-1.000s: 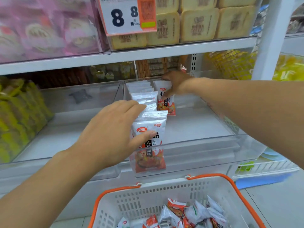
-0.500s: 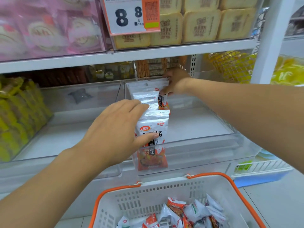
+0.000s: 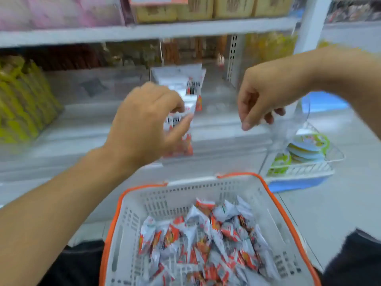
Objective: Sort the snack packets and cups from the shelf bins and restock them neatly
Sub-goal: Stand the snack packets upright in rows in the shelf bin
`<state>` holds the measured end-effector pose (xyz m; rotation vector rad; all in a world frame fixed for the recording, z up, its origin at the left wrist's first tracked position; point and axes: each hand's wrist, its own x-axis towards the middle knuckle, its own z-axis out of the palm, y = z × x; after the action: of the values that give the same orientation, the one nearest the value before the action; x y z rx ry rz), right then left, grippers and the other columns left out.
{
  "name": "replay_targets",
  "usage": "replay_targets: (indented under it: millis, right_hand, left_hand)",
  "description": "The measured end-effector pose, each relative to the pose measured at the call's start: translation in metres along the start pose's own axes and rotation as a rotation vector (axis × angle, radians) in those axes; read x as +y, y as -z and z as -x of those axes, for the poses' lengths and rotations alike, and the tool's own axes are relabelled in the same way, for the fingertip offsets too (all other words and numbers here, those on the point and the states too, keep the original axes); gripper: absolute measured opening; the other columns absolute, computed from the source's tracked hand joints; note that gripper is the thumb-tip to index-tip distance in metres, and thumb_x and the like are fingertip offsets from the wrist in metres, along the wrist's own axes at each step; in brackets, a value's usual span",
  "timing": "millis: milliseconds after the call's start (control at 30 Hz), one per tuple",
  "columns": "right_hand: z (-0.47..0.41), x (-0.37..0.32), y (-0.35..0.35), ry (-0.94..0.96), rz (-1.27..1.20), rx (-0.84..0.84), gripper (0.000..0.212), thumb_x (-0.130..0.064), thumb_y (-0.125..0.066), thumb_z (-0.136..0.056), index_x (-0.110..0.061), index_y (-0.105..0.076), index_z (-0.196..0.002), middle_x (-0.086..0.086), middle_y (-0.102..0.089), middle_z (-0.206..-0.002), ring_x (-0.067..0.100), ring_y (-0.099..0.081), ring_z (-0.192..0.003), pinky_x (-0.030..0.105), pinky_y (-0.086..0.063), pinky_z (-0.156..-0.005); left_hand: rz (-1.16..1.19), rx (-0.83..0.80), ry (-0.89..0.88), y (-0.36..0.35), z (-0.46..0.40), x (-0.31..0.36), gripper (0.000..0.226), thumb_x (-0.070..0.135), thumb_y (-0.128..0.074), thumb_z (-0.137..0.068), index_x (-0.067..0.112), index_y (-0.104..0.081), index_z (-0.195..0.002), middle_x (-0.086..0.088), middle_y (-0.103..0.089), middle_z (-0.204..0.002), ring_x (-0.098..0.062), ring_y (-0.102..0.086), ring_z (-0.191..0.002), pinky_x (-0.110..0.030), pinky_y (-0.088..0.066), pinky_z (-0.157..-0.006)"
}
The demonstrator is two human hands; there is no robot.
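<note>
The shelf [image 3: 144,30] fills the upper half of your view, blurred throughout. On its lower level a clear bin [image 3: 216,129] sits at the middle, open at the top, its front wall reaching the shelf's front edge. To the left, yellow packets [image 3: 22,96] are stacked along the left end of the same level. The level above carries tan packages [image 3: 206,7] and pink packages [image 3: 57,11]; no print on them is legible.

Below the shelf's front edge stands a white basket with an orange rim [image 3: 288,219]. It holds a loose heap of white-and-red snack packets [image 3: 206,240], lying in no order. To the right of the bin, a low wire rack [image 3: 309,168] holds round lidded cups [image 3: 307,145] with green and blue tops.

Inside the bin, a row of the same white-and-red packets [image 3: 185,79] stands upright along its left side, running from the back wall toward the front.

Your left hand [image 3: 144,122] is over the front of that row, fingers curled, thumb and fingers pinching the front packet [image 3: 179,131] by its upper part. Your right hand [image 3: 259,96] hangs above the right side of the bin, fingers loosely curled downward, grasping nothing, well apart from the packets.
</note>
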<state>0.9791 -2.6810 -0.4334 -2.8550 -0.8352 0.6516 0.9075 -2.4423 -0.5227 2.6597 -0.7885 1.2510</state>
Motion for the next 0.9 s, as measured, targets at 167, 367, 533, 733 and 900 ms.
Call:
replay_targets:
  millis: [167, 367, 533, 733, 900]
  right_hand:
    - [-0.036, -0.006, -0.161, 0.003, -0.061, -0.605, 0.043, -0.019, -0.081, -0.082, -0.01, -0.065, -0.121, 0.011, -0.072, -0.095, 0.025, -0.07, -0.083, 0.035, -0.061, -0.07]
    - [-0.058, 0.027, -0.342, -0.111, 0.037, -0.453, 0.107, -0.052, -0.076, -0.082, -0.02, -0.01, -0.159, 0.008, -0.024, -0.162, 0.031, -0.033, -0.144, 0.042, -0.036, -0.113]
    - [-0.063, 0.037, -0.406, -0.342, -0.18, -0.274, 0.115, -0.065, -0.072, -0.076, -0.023, -0.002, -0.158, 0.016, -0.013, -0.162, 0.037, -0.029, -0.145, 0.048, -0.037, -0.111]
    - [-0.087, 0.028, -0.434, -0.435, -0.235, -0.146, 0.052, -0.034, -0.061, -0.095, -0.012, -0.042, -0.138, 0.018, -0.049, -0.137, 0.036, -0.053, -0.12, 0.039, -0.048, -0.09]
    - [-0.102, 0.039, -0.412, -0.346, -0.281, -0.22, 0.005, -0.015, -0.063, -0.093, -0.012, -0.061, -0.089, 0.016, -0.067, -0.107, 0.027, -0.064, -0.09, 0.033, -0.052, -0.074]
  left_hand:
    - [0.038, -1.028, -0.116, -0.059, 0.081, 0.072, 0.033, 0.045, -0.055, -0.094, 0.02, -0.06, -0.115, -0.004, -0.063, -0.113, -0.03, -0.063, -0.104, -0.04, -0.052, -0.083]
    - [0.177, -1.625, 0.717, -0.121, 0.246, 0.094, 0.094, 0.059, -0.062, -0.088, 0.018, -0.014, -0.158, -0.006, -0.022, -0.163, -0.028, -0.031, -0.146, -0.04, -0.033, -0.116]
    - [0.192, -1.402, 1.15, -0.14, 0.312, 0.081, 0.102, 0.048, -0.072, -0.082, 0.012, -0.011, -0.156, -0.013, -0.022, -0.161, -0.032, -0.035, -0.142, -0.042, -0.041, -0.107]
    - [0.275, -1.179, 1.38, -0.168, 0.324, 0.079, 0.097, 0.044, -0.071, -0.087, 0.018, -0.008, -0.157, -0.017, 0.002, -0.162, -0.038, -0.031, -0.143, -0.041, -0.039, -0.105]
    - [0.199, -1.093, 1.448, -0.186, 0.329, 0.084, 0.073, 0.007, -0.067, -0.089, 0.022, -0.028, -0.148, -0.021, -0.001, -0.15, -0.043, -0.056, -0.11, -0.042, -0.048, -0.092]
